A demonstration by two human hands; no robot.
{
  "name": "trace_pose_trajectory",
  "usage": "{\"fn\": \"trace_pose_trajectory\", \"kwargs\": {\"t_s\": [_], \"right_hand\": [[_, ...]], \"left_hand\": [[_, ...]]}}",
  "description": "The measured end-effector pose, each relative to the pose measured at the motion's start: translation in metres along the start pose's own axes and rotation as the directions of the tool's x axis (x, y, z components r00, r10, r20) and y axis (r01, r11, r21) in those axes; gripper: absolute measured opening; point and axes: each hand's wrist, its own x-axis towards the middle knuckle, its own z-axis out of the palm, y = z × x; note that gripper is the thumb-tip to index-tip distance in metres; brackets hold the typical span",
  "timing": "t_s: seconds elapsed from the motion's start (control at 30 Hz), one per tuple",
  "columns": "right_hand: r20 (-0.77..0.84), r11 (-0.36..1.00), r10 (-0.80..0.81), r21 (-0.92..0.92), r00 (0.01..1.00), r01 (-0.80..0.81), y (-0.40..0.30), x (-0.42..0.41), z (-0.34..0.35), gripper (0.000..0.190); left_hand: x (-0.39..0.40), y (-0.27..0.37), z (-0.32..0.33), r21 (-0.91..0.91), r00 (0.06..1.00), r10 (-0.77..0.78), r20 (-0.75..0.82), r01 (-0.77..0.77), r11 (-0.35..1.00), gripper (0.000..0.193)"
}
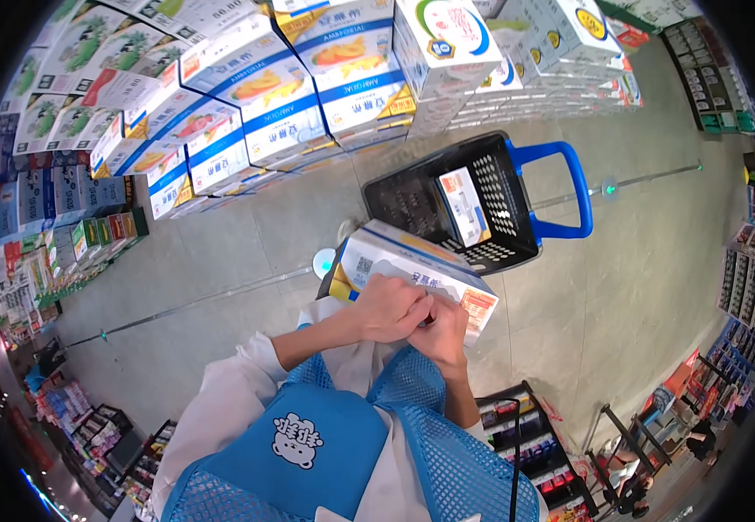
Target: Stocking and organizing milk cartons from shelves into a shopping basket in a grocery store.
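Note:
My left hand (389, 309) and my right hand (439, 328) meet over a white, blue and yellow drink carton box (390, 264) in front of my body. Fingers of both hands are bent around a small dark thing between them, mostly hidden, at the box's near side. What each hand grips cannot be made out. Just beyond the box stands a black plastic shopping basket (410, 196) with a blue handle (580, 189). Inside the basket lies a white box (465, 206) with an orange and blue print.
Stacked drink boxes (279, 107) line the far side, with more boxes (443, 39) to their right. Price sheets (90, 85) hang at upper left. A stocked shelf rack (534, 444) stands at lower right, and people (628, 486) are farther off.

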Motion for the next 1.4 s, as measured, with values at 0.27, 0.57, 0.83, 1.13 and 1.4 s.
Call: {"fn": "trace_pose_trajectory", "kwargs": {"t_s": [0.27,0.57,0.83,1.13,1.4], "right_hand": [[0.134,1.000,-0.022,0.019,0.991,0.020,-0.040,-0.017,0.036,0.014],[0.255,0.994,-0.057,-0.080,0.965,0.080,-0.101,-0.020,0.124,0.018],[0.426,0.976,-0.125,-0.111,0.896,0.189,-0.150,-0.007,0.184,0.021],[0.546,0.904,-0.322,-0.065,0.774,0.422,-0.183,0.052,0.215,0.021],[0.554,0.850,-0.459,0.047,0.695,0.524,-0.199,0.135,0.223,0.020]], "left_hand": [[-0.061,-0.009,-0.014,0.120,0.994,-0.079,-0.073,0.087,0.989,0.036],[-0.142,-0.063,-0.073,0.056,0.968,-0.252,0.012,0.251,0.966,0.028],[-0.197,-0.103,-0.117,0.115,0.938,-0.347,-0.012,0.346,0.931,0.034],[-0.210,-0.128,-0.152,0.014,0.864,-0.360,-0.351,0.390,0.921,0.034],[-0.173,-0.140,-0.210,0.085,0.864,-0.386,-0.323,0.433,0.897,0.026]]}}
